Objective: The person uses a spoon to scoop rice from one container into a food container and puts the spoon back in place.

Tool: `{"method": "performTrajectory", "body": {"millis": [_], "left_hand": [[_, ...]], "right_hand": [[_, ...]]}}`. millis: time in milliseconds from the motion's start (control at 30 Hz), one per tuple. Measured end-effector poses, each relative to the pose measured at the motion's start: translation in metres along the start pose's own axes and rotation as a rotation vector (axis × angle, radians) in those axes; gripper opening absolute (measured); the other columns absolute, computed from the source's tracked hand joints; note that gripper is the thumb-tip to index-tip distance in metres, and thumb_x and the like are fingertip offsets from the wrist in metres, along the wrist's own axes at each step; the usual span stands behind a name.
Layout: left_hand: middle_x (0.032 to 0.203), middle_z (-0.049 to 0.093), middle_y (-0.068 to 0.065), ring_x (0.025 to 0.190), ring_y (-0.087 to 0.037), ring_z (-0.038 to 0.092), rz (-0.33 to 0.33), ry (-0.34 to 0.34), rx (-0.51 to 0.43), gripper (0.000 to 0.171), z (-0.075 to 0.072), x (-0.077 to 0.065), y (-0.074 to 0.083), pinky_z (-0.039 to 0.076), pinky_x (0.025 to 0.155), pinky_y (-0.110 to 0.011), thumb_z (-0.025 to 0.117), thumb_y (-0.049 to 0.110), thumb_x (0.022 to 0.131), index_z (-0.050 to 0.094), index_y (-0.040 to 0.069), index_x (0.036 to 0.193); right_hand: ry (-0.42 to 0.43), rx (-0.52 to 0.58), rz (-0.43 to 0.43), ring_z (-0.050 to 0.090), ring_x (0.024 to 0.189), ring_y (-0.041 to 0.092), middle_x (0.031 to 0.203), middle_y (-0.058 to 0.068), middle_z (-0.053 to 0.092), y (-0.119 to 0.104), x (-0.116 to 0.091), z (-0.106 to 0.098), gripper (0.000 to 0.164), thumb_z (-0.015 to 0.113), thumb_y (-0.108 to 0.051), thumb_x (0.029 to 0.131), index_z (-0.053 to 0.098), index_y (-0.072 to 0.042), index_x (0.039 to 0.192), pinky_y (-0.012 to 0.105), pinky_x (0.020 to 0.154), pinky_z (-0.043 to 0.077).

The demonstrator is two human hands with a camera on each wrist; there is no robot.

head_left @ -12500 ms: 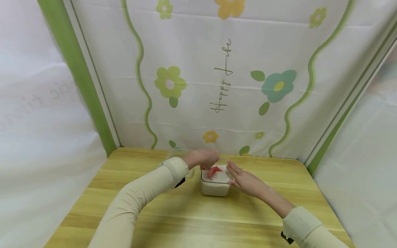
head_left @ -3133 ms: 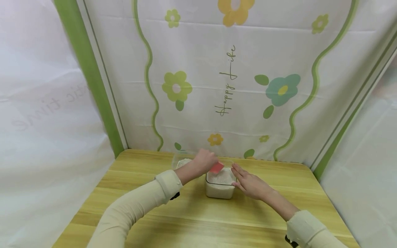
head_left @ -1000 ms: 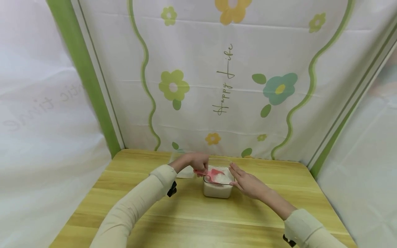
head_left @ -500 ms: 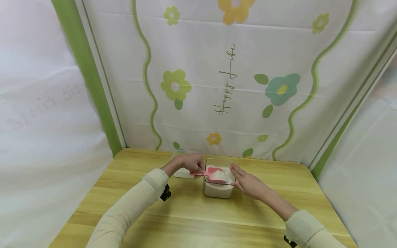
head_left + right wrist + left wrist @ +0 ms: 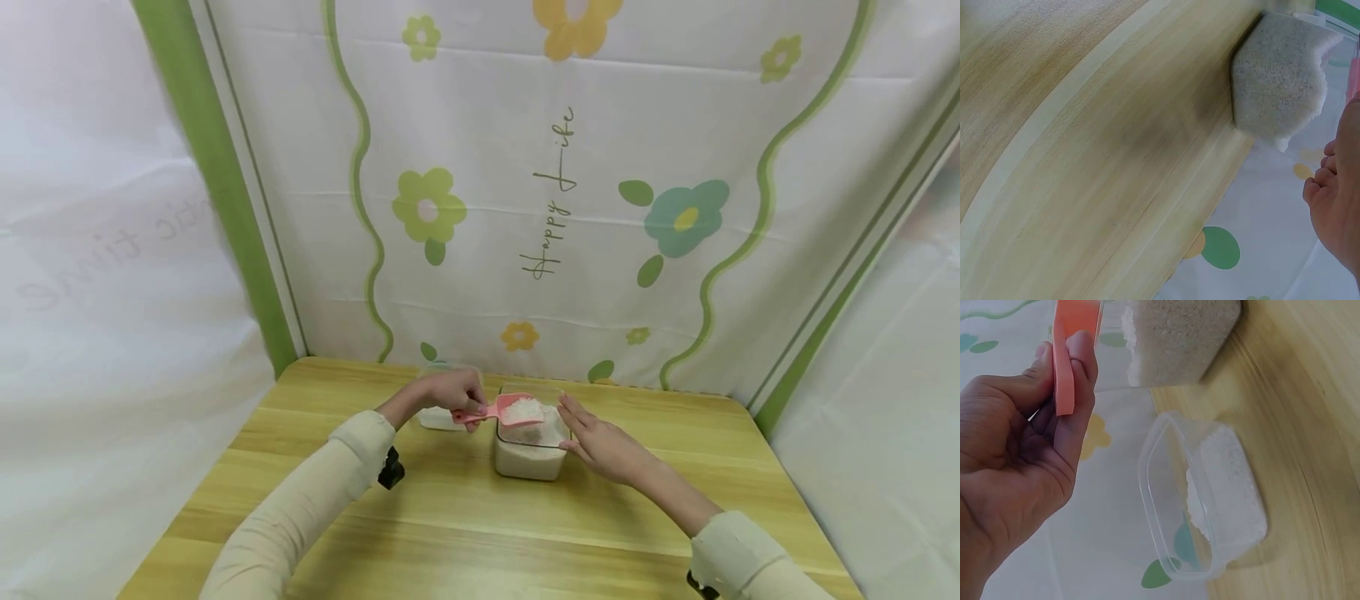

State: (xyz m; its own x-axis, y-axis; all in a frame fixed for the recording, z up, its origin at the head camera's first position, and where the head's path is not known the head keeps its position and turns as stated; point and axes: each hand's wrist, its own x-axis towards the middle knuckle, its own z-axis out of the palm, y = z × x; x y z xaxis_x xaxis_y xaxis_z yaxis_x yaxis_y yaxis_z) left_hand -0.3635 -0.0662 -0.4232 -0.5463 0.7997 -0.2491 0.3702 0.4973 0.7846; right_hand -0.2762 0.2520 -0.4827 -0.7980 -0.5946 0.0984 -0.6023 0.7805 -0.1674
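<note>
My left hand (image 5: 453,390) pinches the handle of a pink scoop (image 5: 491,411) between thumb and fingers. The scoop is heaped with white rice (image 5: 522,409) and hovers over a clear square container (image 5: 527,462), which is filled most of the way with rice. In the left wrist view the pink handle (image 5: 1064,381) lies between thumb and fingers. My right hand (image 5: 603,442), fingers straight, rests against the container's right side at the rim. Left of it stands a smaller clear plastic tub (image 5: 1147,500) with white grains at its bottom; my left hand partly hides it in the head view.
Both containers stand near the back edge of a wooden table (image 5: 465,533). Behind it hangs a white curtain (image 5: 480,275) with printed flowers. White fabric walls (image 5: 135,333) enclose the left and right sides.
The scoop has risen out of the rice with a heaped load and levelled, while my left hand drew back leftward. My right hand has stayed against the container.
</note>
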Motion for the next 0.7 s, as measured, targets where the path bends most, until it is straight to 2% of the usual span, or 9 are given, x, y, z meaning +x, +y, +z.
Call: {"method": "performTrajectory", "body": {"millis": [200,400,433,633,700], "left_hand": [[0.067,0.069,-0.010,0.059,-0.015,0.067,0.004,0.025,-0.083,0.025,-0.001,-0.004,-0.001,0.048,0.054,-0.026,0.055,0.001,0.099,0.073,-0.008,0.084],[0.055,0.055,-0.004,0.060,-0.012,0.067,0.014,0.027,-0.072,0.029,-0.004,-0.008,-0.003,0.054,0.060,-0.026,0.053,0.002,0.101,0.070,-0.011,0.082],[0.054,0.054,-0.003,0.060,-0.011,0.067,0.008,0.030,-0.073,0.028,-0.004,-0.009,-0.004,0.056,0.062,-0.030,0.052,0.002,0.101,0.069,-0.012,0.083],[0.060,0.062,-0.003,0.060,-0.010,0.066,0.006,0.068,-0.055,0.027,-0.007,-0.014,-0.008,0.054,0.061,-0.029,0.053,0.004,0.101,0.069,-0.015,0.089],[0.063,0.065,-0.003,0.058,-0.010,0.065,0.013,0.080,-0.050,0.027,-0.008,-0.016,-0.009,0.050,0.058,-0.025,0.054,0.004,0.101,0.071,-0.012,0.088]], "right_hand": [[0.002,0.014,0.002,0.056,0.128,0.037,0.163,0.023,0.021,0.000,0.000,0.000,0.069,0.042,-0.043,0.106,0.026,0.002,0.155,0.049,0.106,0.044],[0.002,0.001,0.002,0.055,0.129,0.038,0.163,0.023,0.021,0.000,-0.001,0.000,0.069,0.042,-0.043,0.106,0.026,0.003,0.155,0.050,0.105,0.044],[0.000,0.000,0.003,0.055,0.130,0.038,0.163,0.023,0.021,0.000,-0.001,0.000,0.069,0.042,-0.043,0.106,0.026,0.003,0.155,0.050,0.105,0.045],[-0.004,-0.002,0.003,0.052,0.132,0.038,0.163,0.023,0.021,0.000,0.000,0.000,0.069,0.042,-0.043,0.106,0.026,0.002,0.155,0.050,0.105,0.044],[-0.001,-0.002,0.003,0.052,0.133,0.038,0.164,0.022,0.020,0.000,-0.001,0.000,0.069,0.042,-0.044,0.106,0.026,0.002,0.155,0.049,0.106,0.044]]}}
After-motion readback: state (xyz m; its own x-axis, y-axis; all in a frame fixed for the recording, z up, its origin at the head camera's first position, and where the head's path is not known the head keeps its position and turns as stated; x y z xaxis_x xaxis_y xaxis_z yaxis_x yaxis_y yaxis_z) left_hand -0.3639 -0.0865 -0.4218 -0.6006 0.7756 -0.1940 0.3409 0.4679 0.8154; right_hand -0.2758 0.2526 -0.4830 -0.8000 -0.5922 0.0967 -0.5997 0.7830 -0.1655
